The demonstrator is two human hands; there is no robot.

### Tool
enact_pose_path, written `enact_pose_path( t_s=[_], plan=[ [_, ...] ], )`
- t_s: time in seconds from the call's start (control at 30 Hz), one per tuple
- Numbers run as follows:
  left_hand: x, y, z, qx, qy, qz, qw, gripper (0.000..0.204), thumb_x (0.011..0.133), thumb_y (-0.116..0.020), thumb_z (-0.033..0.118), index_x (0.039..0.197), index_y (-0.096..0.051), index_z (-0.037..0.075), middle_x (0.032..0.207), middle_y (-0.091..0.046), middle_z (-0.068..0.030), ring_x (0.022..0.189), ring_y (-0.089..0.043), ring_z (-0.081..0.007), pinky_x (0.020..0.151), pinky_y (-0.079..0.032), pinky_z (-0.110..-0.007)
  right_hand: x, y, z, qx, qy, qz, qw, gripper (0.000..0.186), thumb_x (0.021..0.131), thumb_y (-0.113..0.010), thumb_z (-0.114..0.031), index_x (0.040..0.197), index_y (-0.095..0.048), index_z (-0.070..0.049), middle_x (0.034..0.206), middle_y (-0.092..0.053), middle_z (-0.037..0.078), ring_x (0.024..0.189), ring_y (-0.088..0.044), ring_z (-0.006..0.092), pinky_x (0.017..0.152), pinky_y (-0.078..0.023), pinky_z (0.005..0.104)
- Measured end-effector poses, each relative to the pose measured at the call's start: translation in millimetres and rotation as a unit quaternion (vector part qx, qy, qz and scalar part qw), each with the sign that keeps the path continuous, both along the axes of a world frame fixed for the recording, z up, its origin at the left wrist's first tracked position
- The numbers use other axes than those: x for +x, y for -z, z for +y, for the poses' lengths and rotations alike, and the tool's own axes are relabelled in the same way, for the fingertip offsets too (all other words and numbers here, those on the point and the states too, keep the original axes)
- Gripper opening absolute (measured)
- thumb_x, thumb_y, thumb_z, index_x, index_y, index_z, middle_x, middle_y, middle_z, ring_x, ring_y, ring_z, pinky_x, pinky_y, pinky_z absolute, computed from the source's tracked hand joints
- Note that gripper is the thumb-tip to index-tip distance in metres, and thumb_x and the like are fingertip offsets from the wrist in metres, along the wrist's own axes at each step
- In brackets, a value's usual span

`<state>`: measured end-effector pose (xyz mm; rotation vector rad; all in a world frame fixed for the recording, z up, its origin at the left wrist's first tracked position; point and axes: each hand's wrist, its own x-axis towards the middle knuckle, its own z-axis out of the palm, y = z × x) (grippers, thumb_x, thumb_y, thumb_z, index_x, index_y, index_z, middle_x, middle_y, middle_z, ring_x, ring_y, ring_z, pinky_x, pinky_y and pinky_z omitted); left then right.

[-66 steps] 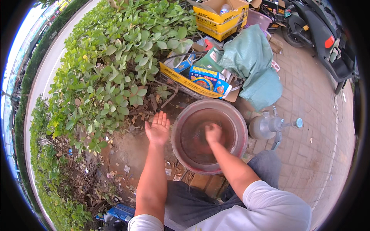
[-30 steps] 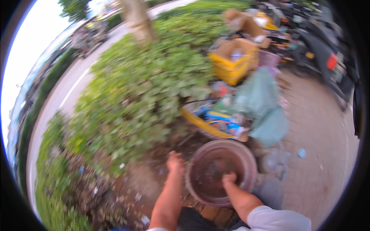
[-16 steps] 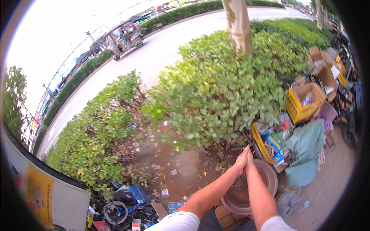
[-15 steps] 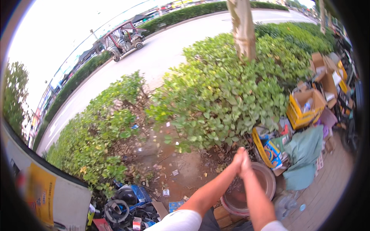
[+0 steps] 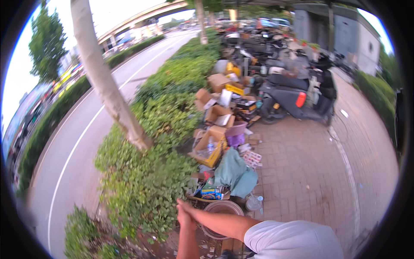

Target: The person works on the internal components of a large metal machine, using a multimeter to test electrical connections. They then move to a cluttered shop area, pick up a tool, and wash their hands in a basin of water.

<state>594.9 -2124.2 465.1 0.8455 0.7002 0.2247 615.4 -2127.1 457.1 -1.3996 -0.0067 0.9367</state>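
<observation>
My left hand [image 5: 185, 217] and my right hand [image 5: 186, 207] are together, palm against palm, with the fingers stretched out. Nothing shows between them, though the fingers are small and a little blurred. They are just left of a round brownish basin [image 5: 239, 209] on the ground, and my right forearm crosses over part of it. Beyond the basin lie a blue and yellow carton [image 5: 211, 194] and a teal cloth or sack [image 5: 233, 170]. A clear plastic jug [image 5: 253, 202] stands to the basin's right.
Green bushes [image 5: 146, 185] and a tree trunk [image 5: 108, 86] border the left, with a road [image 5: 77, 151] beyond. Open cardboard boxes [image 5: 220, 116] and a yellow box [image 5: 211, 159] line the bushes. A dark scooter [image 5: 293, 95] stands farther off on the brick paving [image 5: 293, 172].
My view has swung to the right, bringing the scooter and paving in. My joined hands were above the basin's far left rim; now they appear left of it, still together.
</observation>
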Motion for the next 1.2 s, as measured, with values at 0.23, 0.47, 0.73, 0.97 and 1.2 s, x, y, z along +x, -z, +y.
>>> enact_pose_path(
  t_s=[0.23,0.47,0.73,0.97,1.2],
  plan=[
    [-20.2,-14.1,62.6,-0.155,0.073,-0.099,0.980,0.046,0.089,-0.039,0.051,0.097,-0.052,0.008,0.098,-0.058,-0.0120,0.087,-0.057,-0.0247,0.083,-0.045,-0.039,0.0,-51.0,-24.6,0.237,0.022,0.197,0.951,0.062,0.088,-0.040,-0.048,0.127,-0.039,0.000,0.131,-0.041,0.015,0.124,-0.036,0.0230,0.103,-0.027,0.0344],
    [-35.7,25.1,31.7,-0.185,-0.006,-0.142,0.972,0.040,0.090,-0.041,0.047,0.073,-0.050,0.012,0.071,-0.056,-0.0038,0.065,-0.053,-0.0173,0.069,-0.048,-0.035,-49.5,-46.9,-63.9,0.363,0.154,0.179,0.902,0.017,0.090,-0.044,-0.006,0.103,-0.054,0.000,0.116,-0.052,0.010,0.104,-0.051,0.0165,0.087,-0.041,0.0250],
    [-48.0,8.8,-122.0,-0.249,0.259,0.058,0.931,0.030,0.086,-0.039,0.031,0.072,-0.052,0.008,0.075,-0.058,-0.0060,0.071,-0.057,-0.0246,0.071,-0.046,-0.041,-69.5,-60.7,-240.1,-0.129,-0.109,-0.316,0.934,0.022,0.090,-0.046,-0.015,0.098,-0.058,0.001,0.089,-0.060,0.010,0.083,-0.057,0.0159,0.072,-0.046,0.0312],
    [-97.5,-82.0,-395.1,-0.368,0.351,-0.029,0.860,0.035,0.090,-0.034,0.024,0.113,-0.045,0.000,0.115,-0.052,-0.0160,0.114,-0.045,-0.0297,0.097,-0.038,-0.042,-159.3,-54.8,-506.4,0.129,0.470,-0.103,0.867,0.024,0.089,-0.046,-0.028,0.087,-0.057,-0.006,0.078,-0.061,0.010,0.077,-0.060,0.0221,0.069,-0.047,0.0339],
    [-175.8,-124.4,-706.8,-0.219,0.725,-0.085,0.648,0.037,0.092,-0.036,0.020,0.125,-0.042,0.004,0.130,-0.045,-0.0064,0.122,-0.039,-0.0180,0.102,-0.031,-0.034,-255.3,-118.1,-791.4,0.513,0.639,-0.028,0.573,0.029,0.089,-0.051,-0.033,0.075,-0.051,-0.007,0.068,-0.057,0.007,0.069,-0.059,0.0211,0.068,-0.050,0.0336]
  ],
)
